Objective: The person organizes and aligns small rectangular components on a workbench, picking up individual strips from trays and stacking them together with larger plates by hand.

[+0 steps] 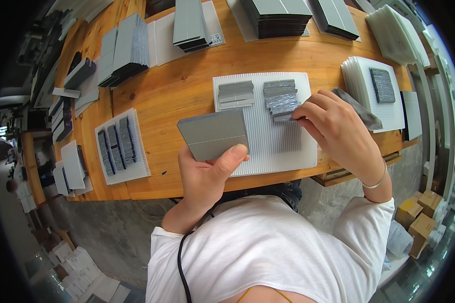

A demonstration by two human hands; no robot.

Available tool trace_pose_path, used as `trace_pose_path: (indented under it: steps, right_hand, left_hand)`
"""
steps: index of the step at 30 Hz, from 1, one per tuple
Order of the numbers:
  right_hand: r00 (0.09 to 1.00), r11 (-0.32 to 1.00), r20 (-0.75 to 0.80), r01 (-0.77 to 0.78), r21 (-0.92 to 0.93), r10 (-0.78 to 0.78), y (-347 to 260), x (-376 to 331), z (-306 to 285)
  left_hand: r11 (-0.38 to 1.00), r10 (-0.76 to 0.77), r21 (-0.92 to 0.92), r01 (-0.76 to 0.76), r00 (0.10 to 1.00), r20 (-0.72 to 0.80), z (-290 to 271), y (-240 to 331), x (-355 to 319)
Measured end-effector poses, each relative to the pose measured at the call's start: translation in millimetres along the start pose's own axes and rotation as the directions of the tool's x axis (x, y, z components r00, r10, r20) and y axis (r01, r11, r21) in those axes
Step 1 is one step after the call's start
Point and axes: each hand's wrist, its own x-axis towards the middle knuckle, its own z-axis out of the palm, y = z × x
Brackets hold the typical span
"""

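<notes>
My left hand [207, 171] holds a grey rectangular panel [213, 133] tilted above the near edge of a white corrugated sheet [283, 146], thumb on its lower right corner. My right hand [336, 126] pinches the near end of a stack of dark grey strips [280, 98] lying on that sheet, and a dark grey cloth [359, 108] is tucked under its fingers. A second, lighter pile of grey strips [235, 94] lies to the left on the same sheet.
The wooden table [177, 91] carries more stacks: grey panels [126, 48] at the back left, dark panels [278, 15] at the back, white sheets [369, 93] with a dark piece at right, and a white sheet [121, 146] with dark strips at left. Cardboard boxes [419, 217] stand on the floor.
</notes>
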Motion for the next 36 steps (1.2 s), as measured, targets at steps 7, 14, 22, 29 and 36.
trace_pose_path:
  steps: [7, 14, 22, 29, 36]
  right_hand:
    - [0.995, 0.999, -0.089, -0.045, -0.029, 0.042, -5.4, 3.5, 3.7]
    - [0.989, 0.997, -0.145, -0.023, 0.074, 0.033, -2.5, 4.3, 11.3]
    - [0.987, 0.999, -0.16, 0.005, 0.047, 0.002, -1.7, 2.7, 12.6]
    - [0.993, 1.0, -0.119, 0.024, -0.003, -0.024, 0.9, 6.0, 8.6]
    - [0.997, 0.995, 0.005, 0.083, -0.064, -0.082, 2.1, 16.7, 1.4]
  left_hand:
    - [1.0, -0.018, 0.003, 0.018, 1.0, 0.0, 0.1, 1.2, -0.7]
    - [0.999, -0.03, -0.018, 0.03, 1.0, 0.006, -0.7, 0.0, 0.3]
    - [0.999, -0.031, -0.028, 0.031, 1.0, 0.003, -1.4, -1.3, -0.1]
    - [0.999, -0.037, -0.03, 0.037, 0.999, 0.001, -1.4, -1.9, -0.5]
    - [0.999, -0.044, -0.03, 0.044, 0.999, 0.014, -2.4, -4.3, -0.9]
